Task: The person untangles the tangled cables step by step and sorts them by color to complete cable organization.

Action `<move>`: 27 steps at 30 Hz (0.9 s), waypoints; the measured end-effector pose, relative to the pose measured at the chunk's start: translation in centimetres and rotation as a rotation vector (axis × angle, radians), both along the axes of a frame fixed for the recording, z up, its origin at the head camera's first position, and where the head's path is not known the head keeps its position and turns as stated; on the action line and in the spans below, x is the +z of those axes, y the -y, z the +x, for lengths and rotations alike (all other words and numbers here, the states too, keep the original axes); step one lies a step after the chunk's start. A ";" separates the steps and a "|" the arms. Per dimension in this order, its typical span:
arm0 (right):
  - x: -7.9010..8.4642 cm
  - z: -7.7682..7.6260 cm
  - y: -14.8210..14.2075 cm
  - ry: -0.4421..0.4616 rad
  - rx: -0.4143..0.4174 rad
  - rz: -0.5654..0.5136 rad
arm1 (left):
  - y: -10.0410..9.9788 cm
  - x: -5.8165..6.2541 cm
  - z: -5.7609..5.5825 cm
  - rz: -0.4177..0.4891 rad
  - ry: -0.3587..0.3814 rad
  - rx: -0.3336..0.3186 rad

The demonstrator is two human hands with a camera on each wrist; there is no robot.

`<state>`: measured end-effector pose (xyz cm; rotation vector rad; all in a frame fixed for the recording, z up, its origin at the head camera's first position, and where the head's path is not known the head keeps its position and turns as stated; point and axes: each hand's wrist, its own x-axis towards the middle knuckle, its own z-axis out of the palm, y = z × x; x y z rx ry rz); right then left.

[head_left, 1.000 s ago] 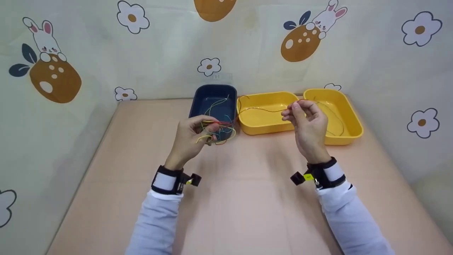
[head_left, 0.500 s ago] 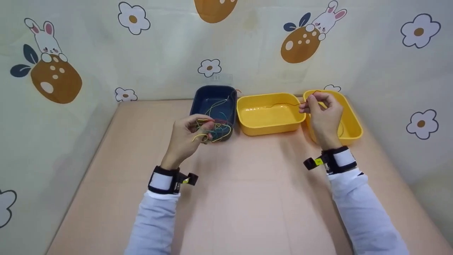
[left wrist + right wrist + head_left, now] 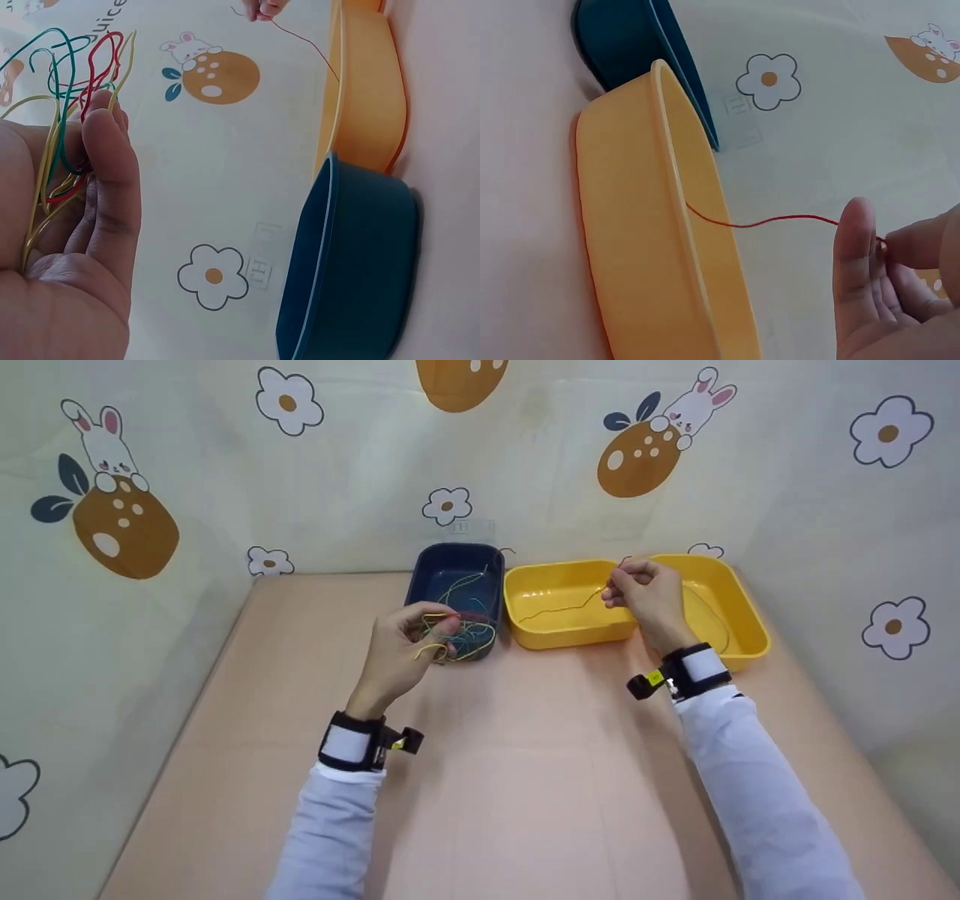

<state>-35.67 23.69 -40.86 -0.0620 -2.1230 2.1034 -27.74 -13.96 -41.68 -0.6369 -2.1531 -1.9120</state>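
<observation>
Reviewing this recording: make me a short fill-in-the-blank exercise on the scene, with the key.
1. The string pinched by the right hand is coloured ____.
2. The left hand holds a tangle of red, green and ____ strings.
3. In the head view, the leftmost bin is dark ____.
4. In that row, the yellow bin beneath the pinched string is the ____ one.

Missing words: red; yellow; blue; middle.

The left hand is gripping tangled multicoloured strings; the cropped right hand is seemingly pinching a red string reaching the yellow bin beside a blue bin.
</observation>
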 end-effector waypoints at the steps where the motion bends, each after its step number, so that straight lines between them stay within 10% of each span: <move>1: 0.0 -0.3 0.1 0.031 -0.013 0.072 | 0.0 0.0 0.0 -0.002 0.001 0.000; 9: -0.6 -1.7 -0.1 0.099 -0.055 0.846 | -0.5 0.0 0.1 -0.055 0.017 0.006; 14: -0.7 -1.8 -0.5 0.120 -0.069 1.072 | -0.8 0.0 0.1 -0.075 0.032 0.006; 22: -0.5 -0.9 -1.2 0.060 -0.062 1.197 | -1.1 -0.2 0.1 -0.110 0.019 0.003; 27: -0.4 0.7 0.0 -0.149 0.066 0.902 | -1.5 -0.4 0.2 -0.104 0.040 -0.029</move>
